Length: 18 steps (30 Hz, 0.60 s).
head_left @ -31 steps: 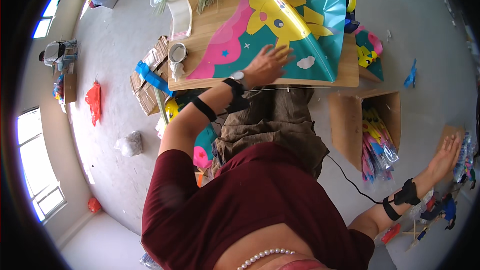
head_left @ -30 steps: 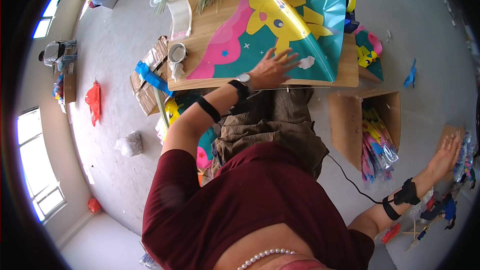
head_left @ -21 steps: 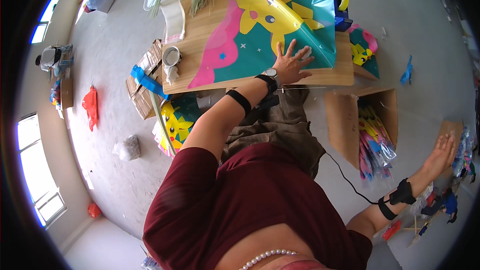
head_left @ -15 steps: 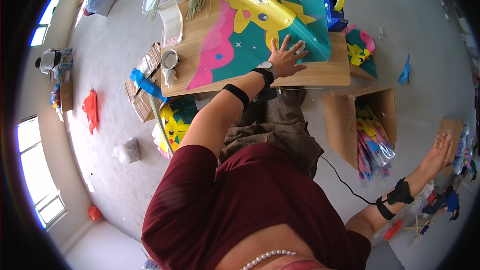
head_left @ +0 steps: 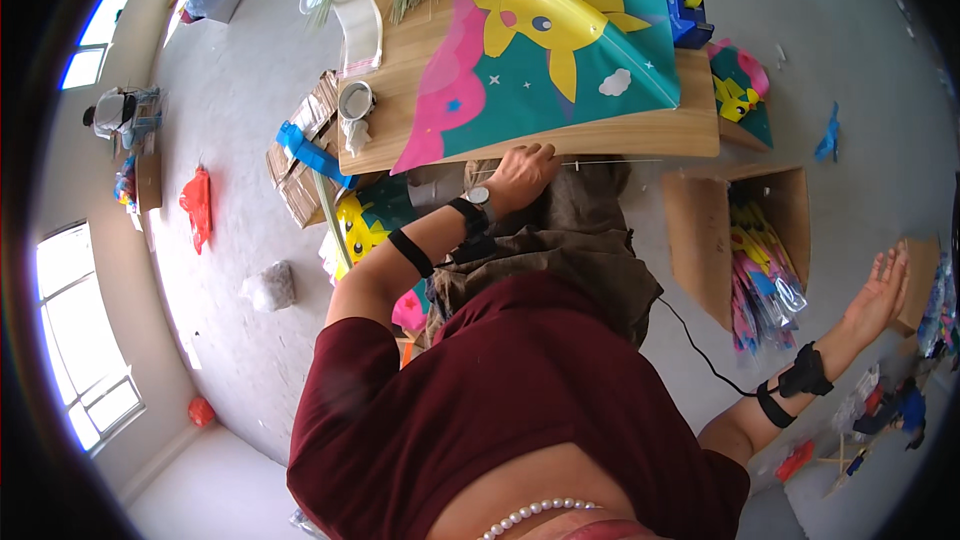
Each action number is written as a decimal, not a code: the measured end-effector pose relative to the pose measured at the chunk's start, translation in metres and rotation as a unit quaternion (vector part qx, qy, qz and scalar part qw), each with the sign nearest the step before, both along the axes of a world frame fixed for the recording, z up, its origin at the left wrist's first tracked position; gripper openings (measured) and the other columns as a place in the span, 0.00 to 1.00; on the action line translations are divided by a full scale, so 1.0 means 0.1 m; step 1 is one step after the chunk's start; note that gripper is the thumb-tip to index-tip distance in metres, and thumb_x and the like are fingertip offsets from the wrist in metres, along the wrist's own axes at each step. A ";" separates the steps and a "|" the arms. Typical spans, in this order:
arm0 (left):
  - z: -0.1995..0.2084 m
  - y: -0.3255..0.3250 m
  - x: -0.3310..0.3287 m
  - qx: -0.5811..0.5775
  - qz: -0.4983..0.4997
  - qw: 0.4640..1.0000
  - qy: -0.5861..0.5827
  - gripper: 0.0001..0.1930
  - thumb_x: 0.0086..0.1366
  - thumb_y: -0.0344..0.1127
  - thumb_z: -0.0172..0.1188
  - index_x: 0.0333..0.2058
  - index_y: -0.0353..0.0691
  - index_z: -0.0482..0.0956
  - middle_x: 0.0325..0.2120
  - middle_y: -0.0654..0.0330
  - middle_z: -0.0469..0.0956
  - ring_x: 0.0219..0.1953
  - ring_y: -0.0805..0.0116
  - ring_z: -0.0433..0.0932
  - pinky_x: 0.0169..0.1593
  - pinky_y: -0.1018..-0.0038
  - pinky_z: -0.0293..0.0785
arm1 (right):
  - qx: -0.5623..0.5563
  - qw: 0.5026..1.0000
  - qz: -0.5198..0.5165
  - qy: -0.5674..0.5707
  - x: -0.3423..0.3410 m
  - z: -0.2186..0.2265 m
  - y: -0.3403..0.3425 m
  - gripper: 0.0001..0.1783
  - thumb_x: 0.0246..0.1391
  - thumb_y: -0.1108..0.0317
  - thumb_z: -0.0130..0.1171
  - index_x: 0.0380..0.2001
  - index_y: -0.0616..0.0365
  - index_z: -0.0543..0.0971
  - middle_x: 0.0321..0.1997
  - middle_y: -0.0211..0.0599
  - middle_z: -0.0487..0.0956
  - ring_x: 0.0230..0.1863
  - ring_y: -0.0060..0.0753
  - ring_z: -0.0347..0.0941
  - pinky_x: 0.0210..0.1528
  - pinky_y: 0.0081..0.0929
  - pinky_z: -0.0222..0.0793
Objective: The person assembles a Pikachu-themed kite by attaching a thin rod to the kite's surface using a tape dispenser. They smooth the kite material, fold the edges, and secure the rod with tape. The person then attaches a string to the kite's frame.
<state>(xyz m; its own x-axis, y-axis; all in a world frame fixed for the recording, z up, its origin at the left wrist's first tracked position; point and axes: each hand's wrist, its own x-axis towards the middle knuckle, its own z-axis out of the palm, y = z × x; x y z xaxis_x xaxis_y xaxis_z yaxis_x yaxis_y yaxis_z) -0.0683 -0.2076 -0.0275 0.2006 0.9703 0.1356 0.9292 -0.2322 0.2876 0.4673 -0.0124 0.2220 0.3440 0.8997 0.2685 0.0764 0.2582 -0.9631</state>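
A glossy printed sheet [head_left: 600, 80], teal and pink with a yellow cartoon animal, lies on the wooden table [head_left: 640, 140], its upper edge partly folded over. My left hand [head_left: 522, 176] is just under the table's near edge, above my lap. Its fingers curl round a thin white rod [head_left: 610, 161] that runs sideways along that edge. Far out to the right, my right hand [head_left: 880, 290] stretches its fingers out beside a small cardboard box [head_left: 912, 285] and holds nothing.
A tape roll [head_left: 355, 100] stands at the table's left and a blue tape dispenser [head_left: 688, 0] at its right. An open carton [head_left: 700, 250] of packaged printed goods sits on the floor to the right. A black cable [head_left: 700, 350] runs to my right forearm.
My left hand has left the printed sheet, come back toward my lap and closed on the rod. The whole view has shifted slightly right; my right hand stays stretched out.
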 end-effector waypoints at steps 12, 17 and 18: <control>0.32 -0.29 -0.03 0.019 0.132 0.981 -0.139 0.01 0.58 0.31 0.61 0.29 0.42 0.80 0.32 0.57 0.75 0.39 0.55 0.77 0.39 0.60 0.76 | -0.019 1.000 0.015 -0.012 -0.44 0.00 -0.15 0.19 0.68 0.63 0.57 0.54 0.67 0.76 0.62 0.44 0.75 0.58 0.31 0.71 0.65 0.38 0.63; 0.45 -0.48 -0.68 0.020 0.207 0.966 -0.153 0.02 0.59 0.31 0.65 0.31 0.41 0.83 0.30 0.57 0.78 0.39 0.54 0.78 0.42 0.62 0.75 | -0.028 0.999 0.022 0.000 -0.51 -0.07 -0.15 0.19 0.67 0.63 0.58 0.54 0.66 0.77 0.61 0.43 0.76 0.58 0.31 0.71 0.64 0.38 0.64; 0.45 -0.51 -0.83 0.016 0.226 0.961 -0.162 0.03 0.60 0.32 0.66 0.31 0.41 0.83 0.30 0.57 0.78 0.39 0.54 0.78 0.43 0.62 0.75 | -0.031 0.999 0.020 0.001 -0.52 -0.09 -0.14 0.19 0.67 0.64 0.58 0.54 0.66 0.77 0.61 0.43 0.76 0.58 0.31 0.71 0.64 0.37 0.64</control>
